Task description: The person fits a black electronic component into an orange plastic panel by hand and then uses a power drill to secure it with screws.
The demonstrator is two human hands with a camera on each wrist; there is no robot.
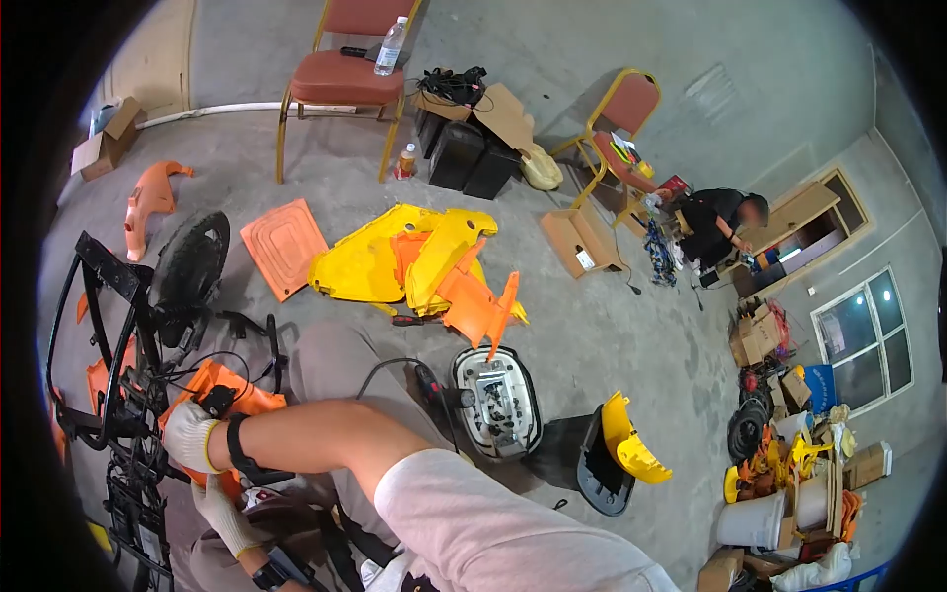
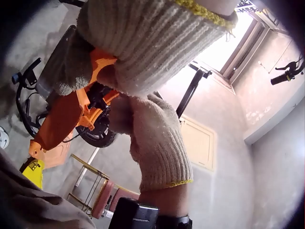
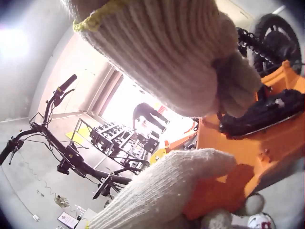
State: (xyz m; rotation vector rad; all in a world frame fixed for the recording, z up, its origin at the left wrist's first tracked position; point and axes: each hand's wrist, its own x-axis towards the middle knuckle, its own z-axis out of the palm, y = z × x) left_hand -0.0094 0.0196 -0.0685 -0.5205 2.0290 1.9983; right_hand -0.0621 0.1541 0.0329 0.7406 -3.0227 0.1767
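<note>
Both hands wear ribbed white work gloves with yellow cuff edging. My left hand (image 1: 227,508), lower in the head view, grips the edge of an orange plastic panel (image 3: 228,136). In the right wrist view its thumb lies along the panel while the fingers curl beneath. Close above it is my right hand (image 1: 189,437), its fingers bent down at the end of a long black part (image 3: 267,114) on the panel. I cannot tell what these fingertips hold. Beside both hands stands a black bike frame (image 1: 138,414) with a fat-tyred wheel (image 1: 192,276).
A power drill (image 1: 434,387) lies beside a white tray (image 1: 497,360) of small black parts. Yellow panels (image 1: 365,257) and an orange square panel (image 1: 283,249) lie on the floor beyond. A black-and-yellow bin-like piece (image 1: 572,449) is to the right. A person (image 1: 725,222) crouches far off.
</note>
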